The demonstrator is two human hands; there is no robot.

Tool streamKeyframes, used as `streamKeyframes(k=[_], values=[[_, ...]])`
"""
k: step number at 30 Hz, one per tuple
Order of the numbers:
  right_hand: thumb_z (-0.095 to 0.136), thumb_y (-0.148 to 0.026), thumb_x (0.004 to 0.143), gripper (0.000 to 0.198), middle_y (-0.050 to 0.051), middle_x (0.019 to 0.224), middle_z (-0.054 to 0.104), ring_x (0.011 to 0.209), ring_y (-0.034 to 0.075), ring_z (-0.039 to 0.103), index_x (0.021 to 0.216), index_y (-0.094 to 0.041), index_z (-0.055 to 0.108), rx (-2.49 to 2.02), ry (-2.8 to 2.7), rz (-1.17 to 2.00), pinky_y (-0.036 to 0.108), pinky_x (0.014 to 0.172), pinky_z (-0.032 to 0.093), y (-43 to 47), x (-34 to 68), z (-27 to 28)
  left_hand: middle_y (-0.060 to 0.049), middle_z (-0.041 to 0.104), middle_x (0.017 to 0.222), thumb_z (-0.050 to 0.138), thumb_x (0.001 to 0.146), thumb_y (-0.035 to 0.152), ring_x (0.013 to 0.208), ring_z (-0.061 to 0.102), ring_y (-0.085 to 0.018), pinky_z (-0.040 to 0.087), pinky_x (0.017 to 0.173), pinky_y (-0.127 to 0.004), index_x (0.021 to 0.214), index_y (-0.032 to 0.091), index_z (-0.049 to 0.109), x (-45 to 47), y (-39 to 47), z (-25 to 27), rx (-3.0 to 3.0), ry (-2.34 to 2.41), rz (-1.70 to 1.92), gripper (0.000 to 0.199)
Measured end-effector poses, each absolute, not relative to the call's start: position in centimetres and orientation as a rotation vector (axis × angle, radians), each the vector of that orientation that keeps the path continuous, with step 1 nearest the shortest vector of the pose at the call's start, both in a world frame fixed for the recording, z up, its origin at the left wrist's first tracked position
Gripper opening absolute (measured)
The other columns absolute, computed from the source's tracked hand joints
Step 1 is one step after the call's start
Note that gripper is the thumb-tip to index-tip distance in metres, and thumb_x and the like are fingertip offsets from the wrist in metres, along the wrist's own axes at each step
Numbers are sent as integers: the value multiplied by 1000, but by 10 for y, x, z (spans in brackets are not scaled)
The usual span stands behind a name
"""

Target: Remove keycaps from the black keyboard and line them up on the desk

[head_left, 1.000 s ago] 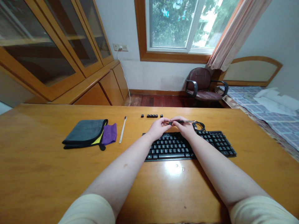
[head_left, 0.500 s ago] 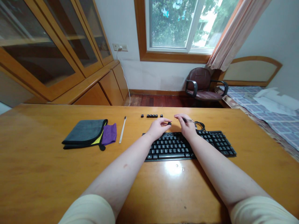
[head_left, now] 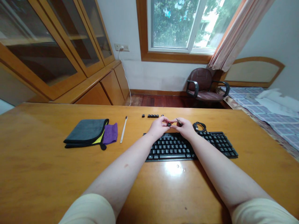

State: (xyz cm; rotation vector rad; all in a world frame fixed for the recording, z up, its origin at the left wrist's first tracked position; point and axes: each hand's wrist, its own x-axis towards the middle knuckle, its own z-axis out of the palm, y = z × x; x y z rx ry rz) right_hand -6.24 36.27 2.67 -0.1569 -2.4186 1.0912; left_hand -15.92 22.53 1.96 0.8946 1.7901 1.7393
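Observation:
Above the back edge of a black keyboard (head_left: pixel 170 147), my two hands meet. My left hand (head_left: pixel 157 128) is closed, pinching a small black keycap (head_left: pixel 168 124) between thumb and fingers. Against the same keycap rest the fingertips of my right hand (head_left: pixel 186 128), which is also closed. A small dark tool with thin wire, apparently a keycap puller (head_left: pixel 179 122), is tucked in the right hand's fingers and mostly hidden. Beyond the hands, several loose keycaps (head_left: pixel 153 116) stand in a row on the desk, one partly behind my left hand.
Left of the keyboard lie a white toothbrush (head_left: pixel 123 130), a purple cloth (head_left: pixel 110 133) and a folded grey towel (head_left: pixel 85 132). A coiled cable (head_left: pixel 199 126) sits behind the keyboard. Past the wooden desk (head_left: pixel 42 174) stands a chair (head_left: pixel 202 82).
My right hand has moved left, bringing its fingertips to the keycap in my left hand. The puller has turned within the right fingers. The view has shifted slightly.

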Motion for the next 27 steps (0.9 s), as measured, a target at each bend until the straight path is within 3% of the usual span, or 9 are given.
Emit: streamKeyframes(k=[8, 20, 23, 27], values=[[70, -39, 67, 34, -5, 58, 41, 53, 10, 37, 91, -16, 68, -241, -2421, 1191, 24, 51, 33, 360, -61, 28, 0, 59, 79, 69, 63, 7, 67, 59, -8, 48, 62, -18, 89, 15, 52, -161, 224, 20, 1047, 1984, 1613, 32], [66, -35, 71, 25, -1, 67, 55, 55, 10, 42, 88, -17, 67, -233, -2493, 1112, 23, 53, 36, 362, -63, 25, 3, 61, 73, 70, 65, 19, 65, 64, -11, 46, 58, -18, 79, 18, 47, -163, 222, 17, 1045, 2062, 1500, 27], [64, -35, 73, 23, 2, 76, 60, 61, 12, 47, 90, -19, 68, -133, -2522, 1068, 25, 59, 39, 363, -65, 23, 1, 64, 80, 66, 67, 16, 65, 62, -10, 46, 61, -20, 83, 18, 50, -166, 220, 13, 1089, 2194, 1357, 22], [63, -35, 75, 21, 2, 74, 58, 60, 13, 47, 87, -20, 69, -151, -2475, 1006, 26, 61, 41, 363, -65, 25, -2, 66, 85, 63, 71, 22, 74, 61, -16, 46, 69, -27, 89, 20, 58, -165, 217, 12, 1166, 2497, 966, 19]])
